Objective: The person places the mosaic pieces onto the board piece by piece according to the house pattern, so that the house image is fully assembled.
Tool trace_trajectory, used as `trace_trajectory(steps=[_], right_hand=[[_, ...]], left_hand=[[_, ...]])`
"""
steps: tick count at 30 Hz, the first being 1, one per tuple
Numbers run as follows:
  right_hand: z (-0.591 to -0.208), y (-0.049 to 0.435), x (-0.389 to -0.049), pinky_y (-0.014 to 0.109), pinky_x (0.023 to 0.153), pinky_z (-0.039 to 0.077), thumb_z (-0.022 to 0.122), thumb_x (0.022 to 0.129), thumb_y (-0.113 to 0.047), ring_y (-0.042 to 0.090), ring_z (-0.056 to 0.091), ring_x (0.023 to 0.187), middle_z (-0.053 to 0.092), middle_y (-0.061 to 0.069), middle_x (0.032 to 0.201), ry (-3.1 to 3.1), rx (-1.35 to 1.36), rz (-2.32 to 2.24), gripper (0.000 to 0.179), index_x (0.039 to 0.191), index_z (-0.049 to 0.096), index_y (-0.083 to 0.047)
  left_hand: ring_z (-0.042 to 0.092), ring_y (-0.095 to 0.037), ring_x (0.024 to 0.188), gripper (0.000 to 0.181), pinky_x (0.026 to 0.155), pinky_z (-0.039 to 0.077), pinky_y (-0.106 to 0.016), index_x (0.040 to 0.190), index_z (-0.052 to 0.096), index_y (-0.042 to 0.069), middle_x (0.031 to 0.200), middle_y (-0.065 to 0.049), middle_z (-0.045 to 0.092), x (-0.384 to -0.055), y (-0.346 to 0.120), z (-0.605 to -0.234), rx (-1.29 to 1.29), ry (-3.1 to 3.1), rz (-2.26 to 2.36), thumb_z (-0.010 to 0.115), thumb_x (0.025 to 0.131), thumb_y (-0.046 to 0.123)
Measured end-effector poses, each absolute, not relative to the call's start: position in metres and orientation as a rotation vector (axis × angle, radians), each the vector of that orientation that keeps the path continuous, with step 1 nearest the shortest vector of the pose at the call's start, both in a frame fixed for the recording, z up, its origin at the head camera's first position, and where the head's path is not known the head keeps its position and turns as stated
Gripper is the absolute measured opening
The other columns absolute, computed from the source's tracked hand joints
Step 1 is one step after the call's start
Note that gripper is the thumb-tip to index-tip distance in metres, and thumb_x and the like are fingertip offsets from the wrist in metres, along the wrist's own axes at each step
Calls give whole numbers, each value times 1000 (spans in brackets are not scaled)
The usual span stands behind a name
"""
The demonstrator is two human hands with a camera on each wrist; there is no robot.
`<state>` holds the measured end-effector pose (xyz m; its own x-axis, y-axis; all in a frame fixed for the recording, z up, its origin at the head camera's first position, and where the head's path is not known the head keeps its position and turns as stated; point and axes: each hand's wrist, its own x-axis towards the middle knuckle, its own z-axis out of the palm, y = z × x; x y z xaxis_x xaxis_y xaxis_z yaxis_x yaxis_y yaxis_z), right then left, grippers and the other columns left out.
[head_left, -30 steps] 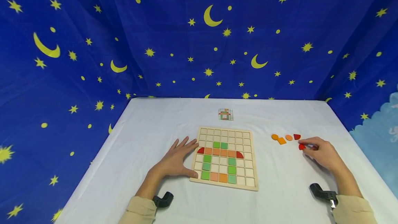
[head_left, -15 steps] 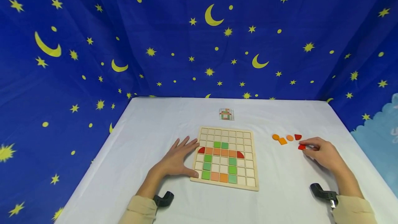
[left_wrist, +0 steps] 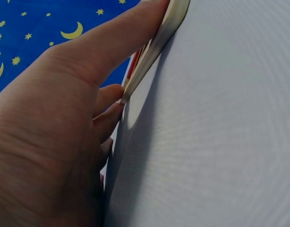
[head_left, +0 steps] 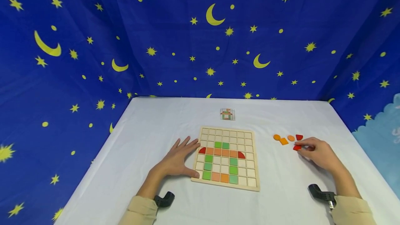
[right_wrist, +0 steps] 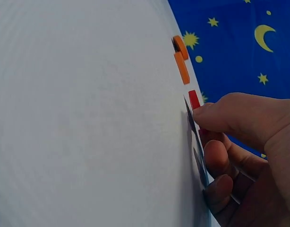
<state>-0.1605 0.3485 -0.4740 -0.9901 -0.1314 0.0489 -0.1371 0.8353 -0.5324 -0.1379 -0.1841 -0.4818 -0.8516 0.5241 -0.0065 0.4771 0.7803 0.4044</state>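
My right hand (head_left: 318, 153) pinches a small red block (head_left: 297, 147) between thumb and fingertips, low over the white tablecloth; the right wrist view shows the red block (right_wrist: 194, 99) at the thumb tip. Fingers spread, my left hand (head_left: 173, 160) rests against the left edge of a wooden grid board (head_left: 257, 173), thumb at its lower left corner. In the board lie green squares (head_left: 233, 170), a row of orange squares (head_left: 225, 153) and a red rounded piece at each end, the left one (head_left: 202, 150) and the right one (head_left: 241, 155).
Beside the right fingertips lie a second red block (head_left: 299, 137), a light orange disc (head_left: 291, 138), an orange square (head_left: 283, 141) and a darker orange disc (head_left: 276, 137). A small pattern card (head_left: 227, 114) lies behind the board. Blue star-print cloth (head_left: 175, 37) surrounds the table.
My right hand has shifted slightly left with the red block, closer to the loose pieces. The left hand and board stay in place.
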Motion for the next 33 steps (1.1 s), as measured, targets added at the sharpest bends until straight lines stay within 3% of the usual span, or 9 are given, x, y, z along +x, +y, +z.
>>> trace_trajectory(steps=[5,14,24,33], right_hand=[[-468,340,-164,27,54,42,74,84,-22,23,47,77,58,10,95,-3005,252,880,35,114,70,-4],[-465,322,-170,29,61,43,77,83,-24,20,51,77,63,13,105,-2956,378,883,32,109,73,-7],[-460,291,-174,26,56,44,75,82,-9,20,51,77,62,5,98,-2906,435,961,29,111,72,-5],[-460,271,-181,26,57,43,74,82,-12,19,50,75,61,3,96,-2900,477,972,27,109,73,-8]], left_hand=[[3,-17,145,116,116,-2,-43,152,30,27,158,12,18,-140,-185,-483,789,2845,581,63,58,85],[4,-18,145,115,116,-3,-42,152,30,27,158,11,19,-141,-185,-484,804,2849,603,65,58,83],[4,-19,145,116,116,-2,-44,152,31,26,158,10,20,-141,-185,-483,806,2846,603,66,57,83],[4,-18,145,116,116,-2,-43,152,31,26,157,10,20,-141,-185,-483,805,2846,598,66,57,84]])
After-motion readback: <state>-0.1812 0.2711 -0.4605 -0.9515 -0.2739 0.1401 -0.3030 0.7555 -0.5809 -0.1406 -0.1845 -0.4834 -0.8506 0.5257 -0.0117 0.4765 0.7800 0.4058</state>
